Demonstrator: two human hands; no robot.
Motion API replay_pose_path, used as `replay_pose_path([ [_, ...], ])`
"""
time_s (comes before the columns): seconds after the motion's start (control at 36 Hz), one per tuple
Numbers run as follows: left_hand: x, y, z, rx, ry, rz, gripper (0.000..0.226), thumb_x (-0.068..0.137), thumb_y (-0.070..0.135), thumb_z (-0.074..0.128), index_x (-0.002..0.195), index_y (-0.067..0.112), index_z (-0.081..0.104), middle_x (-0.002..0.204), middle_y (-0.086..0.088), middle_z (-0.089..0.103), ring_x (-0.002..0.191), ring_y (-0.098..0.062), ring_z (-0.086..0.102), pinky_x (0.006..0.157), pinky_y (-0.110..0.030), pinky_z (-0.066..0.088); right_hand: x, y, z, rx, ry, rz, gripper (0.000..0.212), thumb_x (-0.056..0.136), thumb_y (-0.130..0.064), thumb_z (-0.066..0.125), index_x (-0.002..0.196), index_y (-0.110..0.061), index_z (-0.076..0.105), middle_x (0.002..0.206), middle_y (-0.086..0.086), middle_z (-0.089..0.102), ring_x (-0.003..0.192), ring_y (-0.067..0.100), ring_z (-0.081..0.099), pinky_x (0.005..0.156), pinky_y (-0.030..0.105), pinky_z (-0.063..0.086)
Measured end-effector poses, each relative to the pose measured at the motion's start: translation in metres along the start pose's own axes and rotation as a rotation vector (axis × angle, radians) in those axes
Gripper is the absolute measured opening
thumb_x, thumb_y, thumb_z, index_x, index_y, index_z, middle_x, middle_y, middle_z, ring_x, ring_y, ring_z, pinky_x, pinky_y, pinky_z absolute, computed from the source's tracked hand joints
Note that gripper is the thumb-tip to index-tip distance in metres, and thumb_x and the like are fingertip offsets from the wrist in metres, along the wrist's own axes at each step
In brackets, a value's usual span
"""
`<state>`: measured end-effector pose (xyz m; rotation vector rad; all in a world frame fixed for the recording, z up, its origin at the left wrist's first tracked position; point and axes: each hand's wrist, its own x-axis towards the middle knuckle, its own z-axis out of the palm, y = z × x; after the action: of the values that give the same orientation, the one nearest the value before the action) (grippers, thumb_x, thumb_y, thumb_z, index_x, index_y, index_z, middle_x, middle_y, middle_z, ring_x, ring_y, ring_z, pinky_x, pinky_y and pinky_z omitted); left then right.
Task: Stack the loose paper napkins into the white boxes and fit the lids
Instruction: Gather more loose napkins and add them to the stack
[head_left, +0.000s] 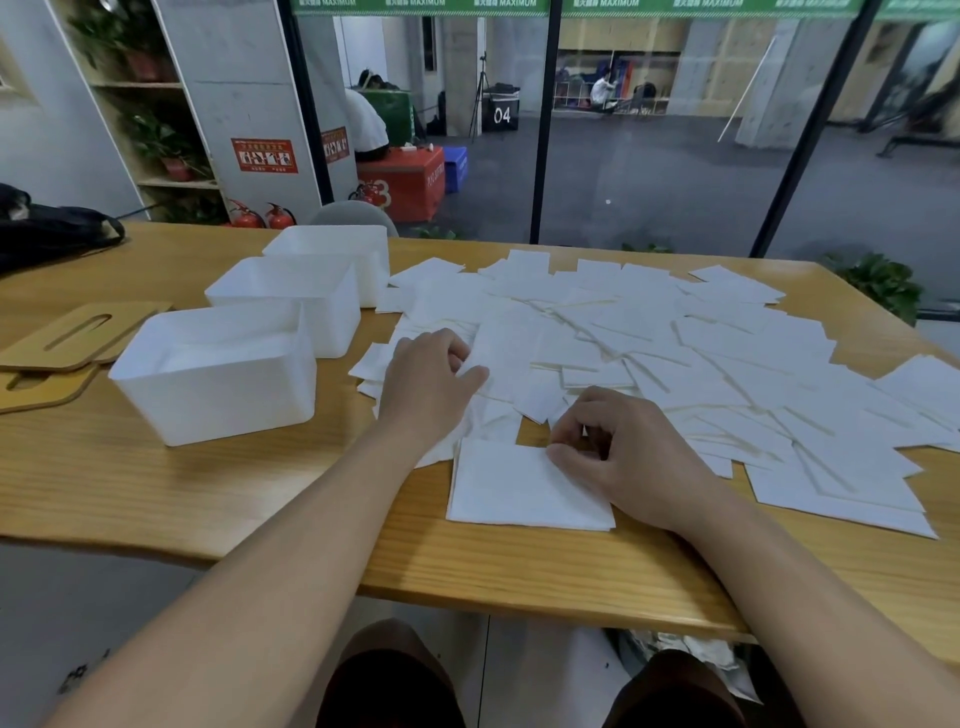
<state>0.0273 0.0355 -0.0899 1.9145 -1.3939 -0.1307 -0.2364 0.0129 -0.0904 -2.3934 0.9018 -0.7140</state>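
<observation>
A small squared-up stack of napkins (524, 488) lies at the near edge of the wooden table (260, 499), low in the centre of the frame, where the person's right hand (618, 457) rests on its right corner with fingers curled, thumb and forefinger pinching at the paper's edge. Just above and to the left, the left hand (431, 389) reaches into the loose napkins (675, 343), its fingers bent around the edge of one sheet. That spread covers most of the centre and right of the table, so the gathering appears barely begun. Three white boxes (218, 374) stand in a row at centre left, well apart from the stack; the nearest seems to hold a low layer of white, though whether that is paper or the box floor cannot be told. The wooden lids (78, 338), slotted, lie flat at the far left, none fitted. Filling and closing all three boxes looks to remain ahead.
</observation>
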Motion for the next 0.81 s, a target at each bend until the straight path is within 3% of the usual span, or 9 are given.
replay_pose_path([
  [0.14,-0.001,-0.002,-0.005,-0.165,0.035,0.096,0.004,0.106,0.022,0.068,0.102,0.022,0.068,0.097,0.01,0.068,0.095,-0.013,0.06,0.08,-0.028,0.051,0.0,0.002,0.001,-0.007,0.054,-0.002,0.011,0.097,-0.032,0.079,0.089,-0.039,0.075,0.097,-0.016,0.064,0.079,0.011,0.06,0.068,0.019,0.046],
  [0.25,-0.007,0.003,-0.009,-0.253,0.085,0.196,0.004,0.112,0.027,0.062,0.11,0.025,0.065,0.101,0.017,0.069,0.101,-0.001,0.064,0.076,-0.009,0.049,0.004,0.004,-0.001,-0.004,0.193,0.015,0.021,0.098,-0.038,0.079,0.118,-0.037,0.074,0.11,-0.019,0.064,0.096,0.009,0.063,0.077,0.019,0.047],
  [0.33,-0.013,0.012,-0.013,-0.524,0.092,0.224,0.003,0.11,0.026,0.068,0.109,0.024,0.069,0.098,0.014,0.073,0.084,-0.009,0.068,0.066,-0.02,0.056,0.007,0.003,-0.006,0.067,0.329,0.06,0.048,0.099,-0.047,0.077,0.143,-0.039,0.06,0.129,-0.02,0.058,0.11,0.008,0.062,0.082,0.024,0.053],
  [0.42,-0.021,0.016,-0.02,-0.789,-0.068,0.147,0.004,0.105,0.024,0.074,0.108,0.021,0.076,0.087,0.007,0.073,0.067,-0.012,0.062,0.053,-0.027,0.051,0.006,0.001,-0.013,0.235,0.355,0.124,0.063,0.097,-0.067,0.069,0.153,-0.049,0.045,0.135,-0.027,0.054,0.118,0.005,0.063,0.083,0.021,0.054],
  [0.5,-0.03,0.014,-0.023,-0.829,-0.23,0.123,0.003,0.102,0.024,0.078,0.103,0.023,0.08,0.076,0.005,0.066,0.062,-0.01,0.053,0.052,-0.023,0.044,0.006,-0.002,-0.019,0.472,0.301,0.164,0.063,0.096,-0.077,0.061,0.15,-0.046,0.053,0.114,-0.012,0.07,0.094,0.013,0.072,0.078,0.032,0.052],
  [0.56,-0.036,0.011,-0.024,-0.763,-0.265,0.175,0.004,0.101,0.021,0.078,0.099,0.024,0.081,0.08,0.001,0.068,0.069,-0.012,0.056,0.06,-0.024,0.046,0.007,-0.002,-0.022,0.694,0.208,0.121,0.052,0.103,-0.064,0.058,0.142,-0.031,0.067,0.088,0.014,0.07,0.08,0.046,0.061,0.07,0.048,0.044],
  [0.61,-0.04,0.01,-0.025,-0.692,-0.291,0.209,0.004,0.101,0.022,0.079,0.099,0.023,0.082,0.089,-0.001,0.074,0.076,-0.012,0.062,0.066,-0.023,0.049,0.006,-0.002,-0.024,0.839,0.156,0.135,0.048,0.106,-0.053,0.051,0.137,-0.024,0.073,0.091,0.031,0.068,0.08,0.057,0.058,0.072,0.053,0.041],
  [0.69,-0.046,0.009,-0.027,-0.653,-0.308,0.233,0.004,0.101,0.024,0.079,0.098,0.024,0.082,0.092,0.003,0.077,0.076,-0.004,0.065,0.065,-0.015,0.048,0.005,-0.003,-0.022,0.719,0.152,0.197,0.042,0.102,-0.059,0.063,0.129,-0.03,0.077,0.089,0.014,0.073,0.076,0.035,0.067,0.063,0.042,0.05],
  [0.81,-0.047,0.006,-0.029,-0.615,-0.311,0.208,0.004,0.101,0.027,0.078,0.099,0.025,0.082,0.091,0.007,0.077,0.072,-0.01,0.061,0.064,-0.022,0.048,0.004,0.006,-0.017,0.473,0.145,0.153,0.012,0.101,-0.035,0.076,0.111,-0.032,0.082,0.066,0.003,0.062,0.06,0.016,0.059,0.058,0.023,0.05],
])
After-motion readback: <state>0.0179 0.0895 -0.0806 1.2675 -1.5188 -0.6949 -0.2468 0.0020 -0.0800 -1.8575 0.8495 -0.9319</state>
